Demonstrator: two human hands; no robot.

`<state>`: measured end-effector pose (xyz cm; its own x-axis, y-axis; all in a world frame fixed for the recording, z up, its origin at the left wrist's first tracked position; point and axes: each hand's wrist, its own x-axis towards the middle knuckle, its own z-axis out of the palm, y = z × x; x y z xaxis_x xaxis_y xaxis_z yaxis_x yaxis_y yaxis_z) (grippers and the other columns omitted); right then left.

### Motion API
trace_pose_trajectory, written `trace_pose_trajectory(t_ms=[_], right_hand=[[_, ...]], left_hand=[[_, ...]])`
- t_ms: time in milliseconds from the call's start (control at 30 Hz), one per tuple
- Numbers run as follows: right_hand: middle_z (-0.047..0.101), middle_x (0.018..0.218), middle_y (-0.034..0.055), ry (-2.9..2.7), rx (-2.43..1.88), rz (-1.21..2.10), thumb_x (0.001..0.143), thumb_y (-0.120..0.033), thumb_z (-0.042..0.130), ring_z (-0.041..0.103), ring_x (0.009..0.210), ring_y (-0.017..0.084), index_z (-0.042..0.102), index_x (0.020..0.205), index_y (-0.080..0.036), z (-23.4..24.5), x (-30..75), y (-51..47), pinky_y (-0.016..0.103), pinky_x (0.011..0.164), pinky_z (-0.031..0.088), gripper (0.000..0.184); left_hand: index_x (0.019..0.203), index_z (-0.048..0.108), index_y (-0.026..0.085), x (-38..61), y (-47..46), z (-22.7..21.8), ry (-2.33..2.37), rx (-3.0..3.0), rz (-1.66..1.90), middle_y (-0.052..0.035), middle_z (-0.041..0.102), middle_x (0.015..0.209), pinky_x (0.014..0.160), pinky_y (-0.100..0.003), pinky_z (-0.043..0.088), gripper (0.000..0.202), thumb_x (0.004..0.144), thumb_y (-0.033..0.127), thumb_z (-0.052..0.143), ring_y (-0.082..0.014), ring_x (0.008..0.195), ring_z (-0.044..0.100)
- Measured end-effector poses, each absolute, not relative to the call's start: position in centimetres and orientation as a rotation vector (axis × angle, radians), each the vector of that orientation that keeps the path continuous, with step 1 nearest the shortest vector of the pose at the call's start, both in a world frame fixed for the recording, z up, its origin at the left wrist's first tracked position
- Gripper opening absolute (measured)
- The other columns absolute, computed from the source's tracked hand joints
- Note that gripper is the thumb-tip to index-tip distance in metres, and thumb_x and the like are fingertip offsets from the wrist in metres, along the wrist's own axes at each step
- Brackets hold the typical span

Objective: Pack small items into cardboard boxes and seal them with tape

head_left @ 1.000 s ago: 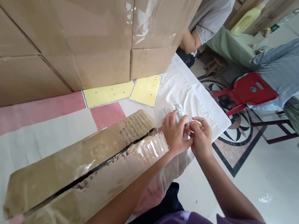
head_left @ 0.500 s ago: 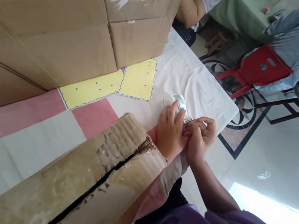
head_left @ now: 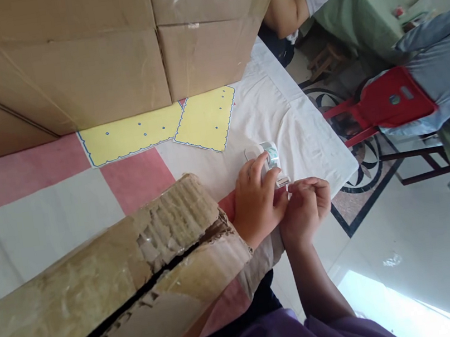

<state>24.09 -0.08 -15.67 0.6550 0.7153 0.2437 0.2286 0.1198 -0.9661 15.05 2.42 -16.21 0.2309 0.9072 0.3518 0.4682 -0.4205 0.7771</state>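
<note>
A small white tape dispenser point(head_left: 283, 180) with a roll of clear tape point(head_left: 271, 156) in it sits on the cloth near the table's corner. My left hand point(head_left: 257, 197) lies over its near side, fingers curled round it and covering part of it. Just right of the dispenser's cutting end, my right hand point(head_left: 305, 210) is closed in a pinch. A short bit of clear tape seems to run from the cutter into its fingertips, mostly hidden. Two yellow paper cards point(head_left: 131, 137) with blue scalloped edges, one point(head_left: 207, 120) overlapping the other, rest beyond my hands.
Tall cardboard boxes point(head_left: 88, 76) stand along the far side. A worn cardboard box point(head_left: 166, 228) with a torn end covers my left forearm. The table point(head_left: 304, 134) ends at right. Beyond are a red chair point(head_left: 396, 98) with a seated person and another person's arm point(head_left: 290, 9).
My right hand has shifted slightly right, away from my left fingers, opening a small gap at the dispenser's cutter. My left hand stays on the dispenser. The view has tilted slightly.
</note>
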Motion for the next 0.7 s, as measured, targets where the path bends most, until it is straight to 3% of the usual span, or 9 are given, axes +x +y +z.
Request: trace_pose_trajectory(t_ms=[167, 333, 700], right_hand=[[0.035, 0.077, -0.0036, -0.951, -1.556, 0.542, 0.087, -0.024, 0.053, 0.039, 0.06, 0.013, 0.054, 0.102, -0.027, -15.67, 24.1, -0.31, 0.027, 0.058, 0.037, 0.015], [0.04, 0.077, -0.003, -0.968, -1.61, 0.545, 0.087, -0.025, 0.059, 0.039, 0.062, 0.012, 0.063, 0.094, -0.024, -15.45, 24.13, -0.04, 0.026, 0.059, 0.035, 0.009], [0.052, 0.083, -0.0007, -1.004, -1.591, 0.45, 0.092, -0.029, 0.061, 0.047, 0.067, 0.012, 0.062, 0.09, -0.022, -15.65, 24.04, 0.5, 0.027, 0.064, 0.04, 0.007]], left_hand=[[0.12, 0.054, 0.02, 15.01, 2.51, -16.25, 1.261, 1.982, 1.114, -0.0144, 0.041, 0.152, 0.111, -0.054, 0.041, 0.03, 0.09, 0.024, 0.06, -0.0335, 0.137, 0.041], [0.12, 0.055, 0.018, 15.06, 2.61, -16.2, 1.271, 1.968, 1.106, -0.0152, 0.044, 0.151, 0.11, -0.054, 0.042, 0.028, 0.093, 0.023, 0.055, -0.0334, 0.135, 0.043], [0.126, 0.055, 0.018, 14.98, 2.51, -16.07, 1.303, 1.918, 1.053, -0.0108, 0.044, 0.153, 0.113, -0.053, 0.043, 0.033, 0.093, 0.017, 0.051, -0.031, 0.138, 0.042]])
